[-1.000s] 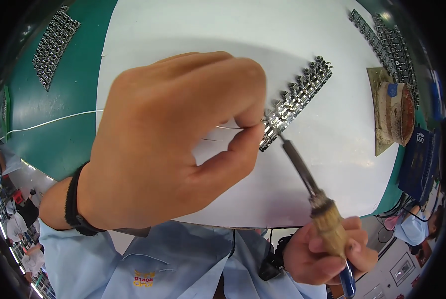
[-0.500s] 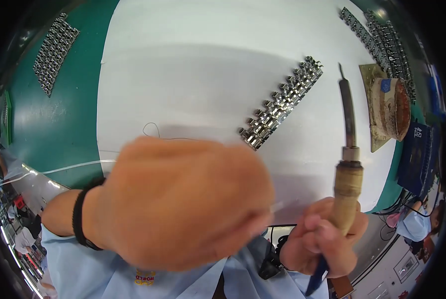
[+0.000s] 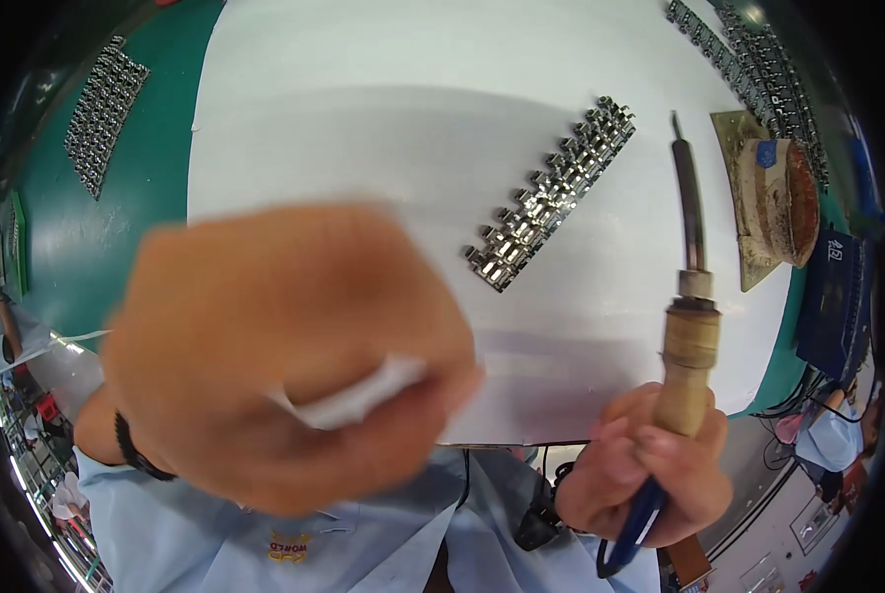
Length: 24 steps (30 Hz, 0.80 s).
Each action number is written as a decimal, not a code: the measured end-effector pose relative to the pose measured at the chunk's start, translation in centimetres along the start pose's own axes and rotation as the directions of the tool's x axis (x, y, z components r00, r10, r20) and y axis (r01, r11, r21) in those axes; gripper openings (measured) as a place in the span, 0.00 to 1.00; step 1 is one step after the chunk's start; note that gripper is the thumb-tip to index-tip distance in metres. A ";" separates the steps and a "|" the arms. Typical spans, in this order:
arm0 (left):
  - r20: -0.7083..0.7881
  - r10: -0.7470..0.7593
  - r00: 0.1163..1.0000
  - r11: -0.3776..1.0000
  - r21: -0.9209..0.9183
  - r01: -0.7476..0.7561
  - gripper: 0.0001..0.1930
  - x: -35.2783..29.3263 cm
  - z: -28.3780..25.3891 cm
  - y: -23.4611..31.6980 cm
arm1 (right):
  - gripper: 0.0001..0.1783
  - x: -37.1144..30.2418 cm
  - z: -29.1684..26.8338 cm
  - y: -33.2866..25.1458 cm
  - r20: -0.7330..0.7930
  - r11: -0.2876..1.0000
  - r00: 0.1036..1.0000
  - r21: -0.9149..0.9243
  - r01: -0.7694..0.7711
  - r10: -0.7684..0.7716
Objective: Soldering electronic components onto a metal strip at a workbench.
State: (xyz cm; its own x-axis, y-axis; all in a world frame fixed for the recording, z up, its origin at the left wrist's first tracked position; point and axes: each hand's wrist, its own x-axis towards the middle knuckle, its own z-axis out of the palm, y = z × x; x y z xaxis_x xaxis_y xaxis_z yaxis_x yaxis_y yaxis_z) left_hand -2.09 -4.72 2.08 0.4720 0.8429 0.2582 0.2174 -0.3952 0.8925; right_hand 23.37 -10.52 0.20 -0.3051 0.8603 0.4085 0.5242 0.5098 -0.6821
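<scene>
A soldering iron [image 3: 687, 336] with a wooden collar and a blue handle end stands nearly upright, tip pointing away from me. My right hand [image 3: 650, 469] is wrapped round its handle at the near right. My left hand [image 3: 294, 346] is raised over the near left of the white sheet and smeared by motion. Its fingers curl into a ring, thumb and fingertips meeting; whatever they pinch is too blurred to make out. Between and beyond the hands, a slanting strip of shiny metal connectors [image 3: 551, 203] lies on the white sheet [image 3: 363, 128], touched by neither hand.
On the right, a round brown-topped block [image 3: 783, 203] sits on a stained metal plate [image 3: 734, 148]. Behind it lie several connector strips [image 3: 758, 74]; a blue box [image 3: 833, 306] is nearer. Another connector panel [image 3: 104, 119] rests on the green table [image 3: 156, 188].
My left hand has moved left and lifted, its fingers now showing a gap inside the ring. The thin looped wire near it no longer shows. The right hand still holds the soldering iron.
</scene>
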 end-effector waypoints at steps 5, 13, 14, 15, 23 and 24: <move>-0.138 -0.279 0.950 0.924 0.230 0.305 0.07 1.1 -0.5 0.9 | 0.19 -1.8 2.2 1.3 -0.327 0.984 0.943 0.142 0.106 -0.054; -0.130 -0.010 0.991 0.984 0.173 0.033 0.07 1.4 1.0 -2.6 | 0.19 -3.0 1.8 1.4 -0.416 0.961 0.895 0.138 0.240 -0.164; -0.158 -0.015 0.987 0.983 0.177 0.043 0.07 1.5 1.3 -2.6 | 0.19 -3.0 1.5 1.4 -0.365 0.953 0.911 0.154 0.261 -0.191; -0.184 -0.019 0.983 0.982 0.182 0.053 0.07 1.6 1.5 -2.7 | 0.19 -3.0 1.4 1.3 -0.362 0.954 0.913 0.151 0.259 -0.191; -0.039 -0.077 0.996 0.943 0.320 0.086 0.08 1.6 1.2 -1.7 | 0.18 -3.2 -1.4 0.2 -0.146 0.966 0.985 0.227 0.124 -0.092; -0.044 -0.080 0.996 0.943 0.320 0.090 0.08 1.4 1.1 -1.7 | 0.19 -3.9 -3.8 -0.2 0.049 0.884 0.967 0.396 -0.249 0.250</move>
State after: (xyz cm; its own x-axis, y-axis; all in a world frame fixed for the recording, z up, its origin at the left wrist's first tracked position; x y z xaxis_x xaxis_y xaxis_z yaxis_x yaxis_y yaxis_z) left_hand -0.80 -3.26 0.49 0.4148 0.8872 0.2019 0.5214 -0.4137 0.7464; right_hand 27.50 -14.02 1.07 -0.2033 0.9596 0.1945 0.2247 0.2391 -0.9447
